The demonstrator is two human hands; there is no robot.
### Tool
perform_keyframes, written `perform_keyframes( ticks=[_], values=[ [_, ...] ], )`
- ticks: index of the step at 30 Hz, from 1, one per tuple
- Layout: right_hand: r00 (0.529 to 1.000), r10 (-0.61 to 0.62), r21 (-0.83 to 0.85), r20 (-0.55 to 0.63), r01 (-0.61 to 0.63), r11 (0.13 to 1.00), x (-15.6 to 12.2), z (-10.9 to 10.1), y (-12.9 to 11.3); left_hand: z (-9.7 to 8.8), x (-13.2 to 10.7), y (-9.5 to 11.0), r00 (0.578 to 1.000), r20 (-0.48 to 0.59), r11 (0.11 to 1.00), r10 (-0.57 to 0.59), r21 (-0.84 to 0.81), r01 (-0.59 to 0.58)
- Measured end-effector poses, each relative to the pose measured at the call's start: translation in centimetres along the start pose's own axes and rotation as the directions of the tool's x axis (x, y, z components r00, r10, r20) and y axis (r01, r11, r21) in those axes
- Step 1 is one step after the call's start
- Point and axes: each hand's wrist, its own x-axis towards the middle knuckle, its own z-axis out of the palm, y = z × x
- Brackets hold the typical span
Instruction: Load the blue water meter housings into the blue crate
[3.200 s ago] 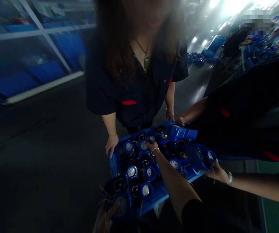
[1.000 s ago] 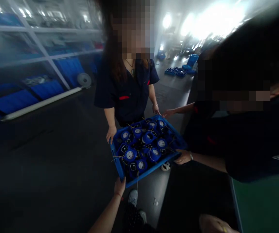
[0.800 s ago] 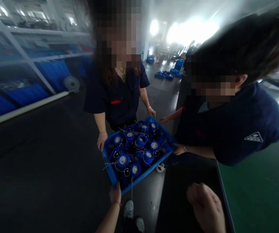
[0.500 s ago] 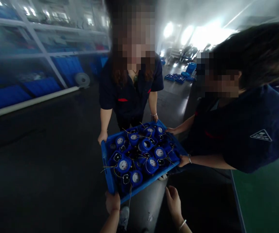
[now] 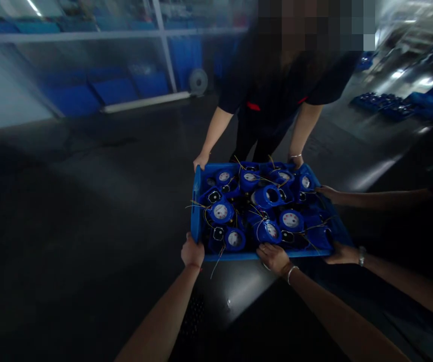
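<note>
A blue plastic crate (image 5: 195,213) full of blue water meters (image 5: 220,212) hangs above the floor in front of me. The meters have white dials, and thin loose wires stick out from them. My left hand (image 5: 193,251) is closed round the crate's near left corner. Along the near side, my right hand (image 5: 274,257) grips the rim with its fingers bent over the edge; a bracelet is on that wrist. Two co-workers hold the crate too: one person's hands (image 5: 202,161) are at the far corners, the other's hands (image 5: 342,253) at the right end.
Behind the crate stands a co-worker in a dark shirt (image 5: 269,95). Shelving with blue bins (image 5: 114,93) runs along the back left, with a grey reel (image 5: 198,81) on the floor beside it. More filled crates (image 5: 382,104) lie on the floor at the right.
My right hand has gone from free beside the crate to gripping its near rim. My left hand keeps its corner. The view has swung left, and the crate now lies squarer to me.
</note>
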Motion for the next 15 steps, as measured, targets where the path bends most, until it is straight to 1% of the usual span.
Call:
perform_keyframes(
  ticks=[2,4,6,8,11,15],
  values=[
    [1.000,0.010,-0.040,0.004,-0.010,0.999,1.5,0.4,0.0,-0.1,1.5,0.2,1.000,0.006,1.000,0.013,0.003,-0.013],
    [1.000,0.027,-0.077,0.003,-0.027,0.997,3.4,1.1,0.1,-0.4,3.4,0.5,1.000,0.012,1.000,0.028,0.008,-0.028],
    [0.999,0.042,-0.112,-0.004,-0.042,0.993,5.7,1.6,0.3,-0.9,5.8,1.0,0.999,0.011,0.999,0.045,0.015,-0.046],
    [0.998,0.051,-0.144,-0.022,-0.054,0.988,8.4,1.7,0.8,-1.6,8.6,2.0,0.997,0.002,0.997,0.072,0.023,-0.072],
    [0.995,0.055,-0.185,-0.079,-0.069,0.980,13.5,1.4,1.8,-3.2,13.8,4.5,0.992,-0.021,0.992,0.123,0.031,-0.123],
    [0.982,0.064,-0.215,-0.176,-0.102,0.971,21.4,1.5,2.3,-6.0,22.3,7.7,0.974,-0.055,0.975,0.219,0.053,-0.216]
  ],
)
